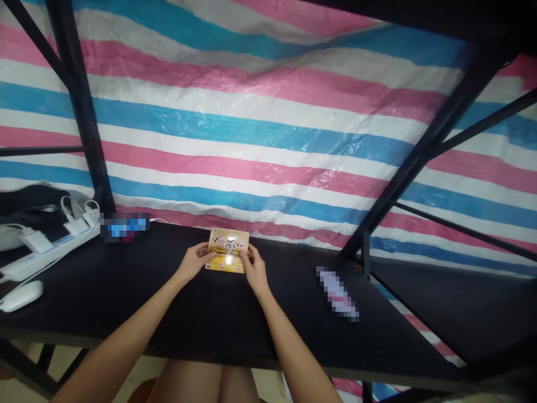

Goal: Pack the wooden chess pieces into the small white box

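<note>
A Chinese chess box (pixel 227 262), yellow with printed lettering, is between my two hands near the back of the black table (pixel 210 324). My left hand (pixel 195 262) grips its left side, thumb lying across the front face. On the opposite side my right hand (pixel 254 265) holds the right edge, its thumb also on the front. The fingers behind the box are hidden. Whether the box rests on the table or is lifted slightly, I cannot tell.
White power strip (pixel 54 252) with plugged-in chargers and a white mouse-shaped object (pixel 23 295) lie at left. A blurred dark object (pixel 126 226) sits at back left, a blurred pale one (pixel 338 294) at right. Black metal posts (pixel 78 106) and striped sheeting (pixel 251 123) stand behind.
</note>
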`<act>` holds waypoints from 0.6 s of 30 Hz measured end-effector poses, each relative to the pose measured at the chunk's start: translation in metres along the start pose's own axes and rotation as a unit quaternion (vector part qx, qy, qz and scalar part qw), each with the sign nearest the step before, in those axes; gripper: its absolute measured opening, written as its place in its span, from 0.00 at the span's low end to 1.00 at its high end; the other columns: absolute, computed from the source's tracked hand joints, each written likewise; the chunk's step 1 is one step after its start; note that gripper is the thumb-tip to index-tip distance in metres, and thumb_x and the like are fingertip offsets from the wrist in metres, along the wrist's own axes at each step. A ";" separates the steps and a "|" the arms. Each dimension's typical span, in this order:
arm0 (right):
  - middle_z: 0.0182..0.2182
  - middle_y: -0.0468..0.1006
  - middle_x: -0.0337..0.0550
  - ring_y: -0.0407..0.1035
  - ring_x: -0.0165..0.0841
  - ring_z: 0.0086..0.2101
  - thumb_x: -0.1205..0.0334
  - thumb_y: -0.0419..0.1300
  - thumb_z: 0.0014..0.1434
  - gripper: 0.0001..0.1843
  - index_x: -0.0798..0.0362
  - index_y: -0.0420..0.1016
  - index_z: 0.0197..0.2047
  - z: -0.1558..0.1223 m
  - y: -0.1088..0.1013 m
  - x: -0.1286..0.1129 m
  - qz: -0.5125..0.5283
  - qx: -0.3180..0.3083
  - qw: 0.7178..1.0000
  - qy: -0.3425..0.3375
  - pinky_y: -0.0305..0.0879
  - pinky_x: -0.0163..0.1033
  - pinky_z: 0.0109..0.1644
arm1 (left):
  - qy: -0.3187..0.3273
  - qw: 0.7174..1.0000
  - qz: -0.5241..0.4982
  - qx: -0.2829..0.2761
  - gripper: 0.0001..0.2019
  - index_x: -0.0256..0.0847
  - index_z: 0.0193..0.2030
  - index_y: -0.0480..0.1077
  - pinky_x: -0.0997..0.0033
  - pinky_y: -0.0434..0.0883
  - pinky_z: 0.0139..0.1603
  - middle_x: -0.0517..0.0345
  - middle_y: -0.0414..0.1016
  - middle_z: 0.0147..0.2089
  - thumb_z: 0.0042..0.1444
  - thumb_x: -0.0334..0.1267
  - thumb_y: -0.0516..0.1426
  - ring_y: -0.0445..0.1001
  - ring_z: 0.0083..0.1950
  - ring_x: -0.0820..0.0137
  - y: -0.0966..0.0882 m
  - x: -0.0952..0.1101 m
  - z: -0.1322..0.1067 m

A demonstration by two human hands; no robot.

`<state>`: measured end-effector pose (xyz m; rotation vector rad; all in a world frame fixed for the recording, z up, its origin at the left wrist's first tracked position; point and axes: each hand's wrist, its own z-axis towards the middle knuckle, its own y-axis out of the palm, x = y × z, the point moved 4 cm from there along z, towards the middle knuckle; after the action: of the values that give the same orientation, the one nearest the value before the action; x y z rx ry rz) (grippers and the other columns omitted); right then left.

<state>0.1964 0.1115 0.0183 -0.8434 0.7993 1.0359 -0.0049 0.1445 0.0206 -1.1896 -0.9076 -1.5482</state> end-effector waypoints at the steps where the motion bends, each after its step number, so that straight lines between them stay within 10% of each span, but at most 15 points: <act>1: 0.39 0.79 0.47 0.72 0.38 0.38 0.51 0.56 0.57 0.25 0.55 0.66 0.54 0.001 0.002 0.004 0.026 0.002 0.999 0.024 0.68 0.40 0.44 | -0.014 1.000 -0.013 -0.003 0.22 0.36 0.45 0.69 0.57 0.72 0.50 0.48 0.79 0.44 0.47 0.47 0.63 0.76 0.47 0.57 0.002 -0.001 -0.001; 9: 0.31 0.77 0.46 0.72 0.38 0.33 0.45 0.56 0.54 0.28 0.59 0.69 0.49 0.004 0.006 0.021 0.077 0.036 0.991 0.106 0.68 0.39 0.36 | -0.153 0.970 -0.163 -0.100 0.34 0.44 0.57 0.59 0.57 0.70 0.54 0.50 0.76 0.48 0.45 0.35 0.67 0.77 0.47 0.63 0.018 -0.007 -0.016; 18: 0.44 0.72 0.51 0.65 0.42 0.46 0.48 0.55 0.57 0.24 0.53 0.68 0.52 -0.005 0.001 -0.006 -0.113 0.111 0.987 -0.030 0.59 0.49 0.53 | -0.056 0.996 -0.060 -0.017 0.24 0.35 0.49 0.67 0.56 0.72 0.49 0.47 0.77 0.45 0.43 0.36 0.66 0.76 0.47 0.58 0.016 -0.001 -0.006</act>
<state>0.1929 0.1052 0.0211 -0.6908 0.7333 0.7532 0.0088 0.1352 0.0185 -1.2771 -1.0458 -1.6102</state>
